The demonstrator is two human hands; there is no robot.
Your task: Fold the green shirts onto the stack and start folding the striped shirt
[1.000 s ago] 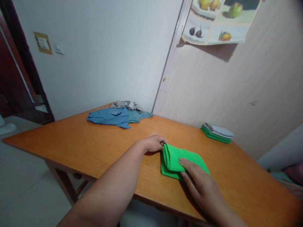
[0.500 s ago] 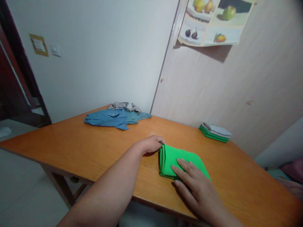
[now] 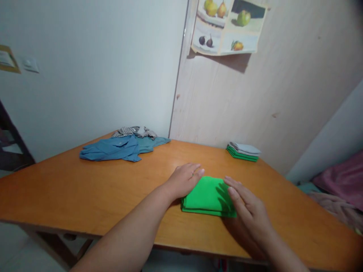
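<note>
A bright green folded cloth lies flat on the wooden table in front of me, its layered edge facing me. My left hand rests along its left side, fingers stretched out and thumb apart, pointing toward its far edge. At the right side, my right hand is raised slightly with straight fingers, casting a shadow on the cloth; whether it touches the cloth's edge I cannot tell. Neither hand grips anything.
A loose pile of blue garments and a striped garment lies at the back left. A stack of folded grey and green cloths sits at the back right by the wall. Fruit pictures hang above.
My left hand has let go of the cloth's far left corner and lies open beside it. My right hand has lifted off the top to the right side. The cloth sits squarer; the view has turned right.
</note>
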